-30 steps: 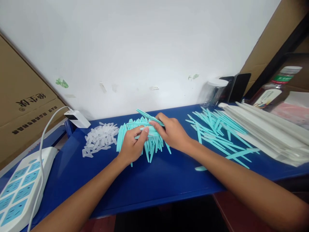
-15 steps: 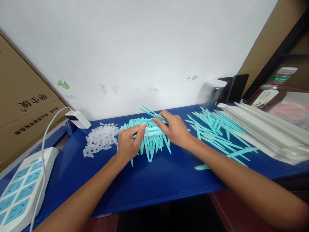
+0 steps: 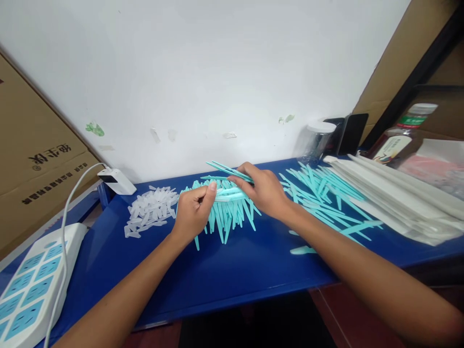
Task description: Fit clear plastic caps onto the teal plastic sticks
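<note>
On the blue table [image 3: 224, 270] lies a row of teal plastic sticks [image 3: 226, 215] between my hands. My left hand [image 3: 193, 212] is closed, pinching the end of a teal stick capped in clear plastic [image 3: 228, 195]. My right hand [image 3: 264, 191] is closed on a few teal sticks [image 3: 226, 170] that jut out to the left above the row. A heap of clear plastic caps [image 3: 150, 209] lies left of the row. A loose scatter of more teal sticks [image 3: 322, 193] lies to the right.
A white power strip [image 3: 29, 285] with its cable lies at the left, a white charger [image 3: 116, 181] by the wall. Cardboard boxes [image 3: 32, 159] stand left. A stack of white packets [image 3: 395, 198], a clear jar [image 3: 315, 140], a dark phone [image 3: 353, 133] and a bottle [image 3: 397, 140] are at the right.
My left hand's fingers have slid left along the capped stick toward its end. My right hand has shifted slightly right with its sticks. The view has tilted a little.
</note>
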`<move>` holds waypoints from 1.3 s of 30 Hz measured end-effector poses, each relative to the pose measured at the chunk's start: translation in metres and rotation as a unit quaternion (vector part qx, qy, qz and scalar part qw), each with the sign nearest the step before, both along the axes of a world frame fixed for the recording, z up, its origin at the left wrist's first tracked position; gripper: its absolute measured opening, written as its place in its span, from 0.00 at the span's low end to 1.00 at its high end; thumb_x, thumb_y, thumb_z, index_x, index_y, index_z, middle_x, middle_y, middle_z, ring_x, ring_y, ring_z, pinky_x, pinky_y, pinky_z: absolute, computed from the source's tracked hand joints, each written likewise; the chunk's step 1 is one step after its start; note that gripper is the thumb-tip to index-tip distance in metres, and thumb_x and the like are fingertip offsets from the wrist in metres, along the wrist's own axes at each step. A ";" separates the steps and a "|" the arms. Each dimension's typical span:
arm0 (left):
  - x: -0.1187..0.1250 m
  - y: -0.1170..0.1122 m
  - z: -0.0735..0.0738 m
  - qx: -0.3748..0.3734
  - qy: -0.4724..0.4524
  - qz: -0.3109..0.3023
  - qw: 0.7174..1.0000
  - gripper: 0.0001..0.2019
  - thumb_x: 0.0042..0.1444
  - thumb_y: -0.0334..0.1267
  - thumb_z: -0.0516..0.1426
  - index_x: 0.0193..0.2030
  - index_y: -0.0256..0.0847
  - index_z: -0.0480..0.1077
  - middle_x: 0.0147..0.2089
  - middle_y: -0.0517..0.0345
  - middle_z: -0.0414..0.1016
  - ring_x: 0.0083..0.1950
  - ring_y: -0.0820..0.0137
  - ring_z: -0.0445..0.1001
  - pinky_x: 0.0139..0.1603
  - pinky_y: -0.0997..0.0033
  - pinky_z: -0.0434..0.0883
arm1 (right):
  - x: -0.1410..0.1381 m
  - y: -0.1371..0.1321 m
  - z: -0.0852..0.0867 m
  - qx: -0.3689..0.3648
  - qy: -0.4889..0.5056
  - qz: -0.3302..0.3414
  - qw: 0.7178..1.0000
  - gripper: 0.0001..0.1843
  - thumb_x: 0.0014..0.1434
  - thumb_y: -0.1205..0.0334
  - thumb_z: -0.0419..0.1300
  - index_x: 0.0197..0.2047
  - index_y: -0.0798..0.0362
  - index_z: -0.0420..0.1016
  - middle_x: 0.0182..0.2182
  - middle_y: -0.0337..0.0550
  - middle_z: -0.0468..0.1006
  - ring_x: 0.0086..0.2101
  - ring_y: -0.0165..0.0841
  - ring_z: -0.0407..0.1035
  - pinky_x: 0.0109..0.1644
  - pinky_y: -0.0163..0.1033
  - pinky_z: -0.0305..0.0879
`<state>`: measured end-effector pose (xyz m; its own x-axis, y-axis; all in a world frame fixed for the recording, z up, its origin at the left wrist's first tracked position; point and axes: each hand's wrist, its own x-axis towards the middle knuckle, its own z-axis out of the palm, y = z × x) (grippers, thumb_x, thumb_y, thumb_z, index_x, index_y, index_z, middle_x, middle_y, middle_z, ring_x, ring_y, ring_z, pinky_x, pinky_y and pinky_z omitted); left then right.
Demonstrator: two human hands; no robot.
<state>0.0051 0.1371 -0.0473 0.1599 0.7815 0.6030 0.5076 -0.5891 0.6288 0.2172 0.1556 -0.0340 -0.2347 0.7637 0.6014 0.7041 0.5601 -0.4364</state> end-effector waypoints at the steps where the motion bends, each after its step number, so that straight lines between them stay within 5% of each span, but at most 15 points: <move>1: 0.000 0.000 0.001 0.001 0.001 0.002 1.000 0.27 0.72 0.48 0.52 0.24 0.42 0.47 0.23 0.64 0.44 0.25 0.74 0.47 0.27 0.66 0.48 | 0.001 0.000 0.001 0.000 0.001 0.002 1.000 0.18 0.73 0.43 0.55 0.45 0.50 0.72 0.24 0.36 0.72 0.23 0.30 0.60 0.31 0.36 0.49; 12: -0.005 0.002 0.001 0.000 0.010 0.010 1.000 0.27 0.72 0.50 0.52 0.24 0.42 0.47 0.23 0.63 0.45 0.26 0.73 0.48 0.28 0.66 0.49 | 0.009 0.004 0.002 0.010 -0.004 -0.004 1.000 0.19 0.73 0.44 0.55 0.51 0.50 0.75 0.25 0.37 0.74 0.23 0.30 0.61 0.31 0.36 0.50; 17: -0.040 0.025 0.010 0.041 -0.021 0.138 0.989 0.28 0.71 0.52 0.51 0.22 0.44 0.46 0.21 0.64 0.46 0.24 0.72 0.48 0.28 0.65 0.48 | 0.042 0.022 0.010 0.045 0.047 -0.083 0.994 0.18 0.72 0.45 0.55 0.45 0.52 0.76 0.22 0.36 0.69 0.23 0.31 0.59 0.31 0.37 0.50; 19: -0.058 0.037 0.013 0.036 0.078 0.171 0.982 0.28 0.71 0.53 0.49 0.21 0.43 0.48 0.19 0.62 0.50 0.23 0.71 0.51 0.29 0.66 0.50 | 0.050 0.029 0.011 0.060 0.058 -0.103 0.991 0.19 0.72 0.44 0.55 0.42 0.51 0.75 0.22 0.36 0.67 0.23 0.31 0.58 0.31 0.37 0.50; 21: -0.076 0.047 0.013 0.010 0.239 0.228 0.944 0.26 0.70 0.52 0.48 0.21 0.42 0.59 0.20 0.57 0.60 0.24 0.67 0.60 0.31 0.65 0.54 | 0.052 0.031 0.009 0.064 0.054 -0.110 0.990 0.20 0.72 0.43 0.54 0.41 0.51 0.75 0.22 0.36 0.66 0.24 0.32 0.57 0.32 0.37 0.50; 23: -0.093 0.055 0.013 -0.046 0.370 0.301 0.877 0.23 0.68 0.50 0.49 0.27 0.40 0.72 0.27 0.47 0.73 0.30 0.59 0.70 0.34 0.63 0.59 | 0.048 0.031 0.006 0.066 0.047 -0.115 0.990 0.20 0.72 0.43 0.54 0.41 0.51 0.74 0.22 0.36 0.65 0.24 0.32 0.57 0.32 0.37 0.50; 25: -0.108 0.060 0.012 -0.109 0.428 0.355 0.824 0.24 0.67 0.51 0.49 0.37 0.36 0.80 0.36 0.35 0.79 0.37 0.49 0.76 0.38 0.59 0.64 | 0.043 0.029 0.004 0.068 0.043 -0.114 0.990 0.20 0.72 0.44 0.53 0.41 0.51 0.74 0.22 0.36 0.65 0.24 0.33 0.57 0.32 0.38 0.50; 27: -0.118 0.063 0.012 -0.145 0.439 0.375 0.804 0.27 0.66 0.53 0.49 0.43 0.33 0.81 0.43 0.29 0.81 0.42 0.44 0.78 0.40 0.55 0.67 | 0.038 0.026 0.003 0.061 0.041 -0.101 0.992 0.19 0.72 0.45 0.53 0.42 0.51 0.74 0.21 0.36 0.65 0.23 0.33 0.58 0.32 0.37 0.49; 30: -0.116 0.061 0.014 -0.131 0.429 0.351 0.822 0.25 0.67 0.52 0.50 0.47 0.36 0.82 0.45 0.32 0.81 0.44 0.44 0.78 0.40 0.55 0.67 | 0.034 0.024 0.001 0.047 0.033 -0.083 0.995 0.18 0.73 0.45 0.53 0.43 0.51 0.75 0.20 0.35 0.65 0.23 0.33 0.59 0.32 0.37 0.49; 34: -0.095 0.055 0.013 -0.013 0.393 0.299 0.869 0.20 0.69 0.45 0.50 0.49 0.41 0.83 0.46 0.42 0.82 0.47 0.50 0.77 0.42 0.56 0.66 | 0.030 0.023 -0.001 0.049 0.024 -0.086 0.995 0.19 0.73 0.45 0.52 0.45 0.50 0.75 0.20 0.36 0.65 0.22 0.34 0.59 0.32 0.37 0.49; 39: -0.098 0.059 0.012 0.037 0.399 0.307 0.863 0.20 0.70 0.43 0.50 0.46 0.40 0.84 0.43 0.42 0.82 0.49 0.47 0.74 0.47 0.53 0.65 | 0.024 0.020 -0.001 0.021 0.015 -0.087 0.996 0.19 0.73 0.45 0.52 0.46 0.50 0.76 0.20 0.37 0.66 0.22 0.34 0.59 0.31 0.37 0.47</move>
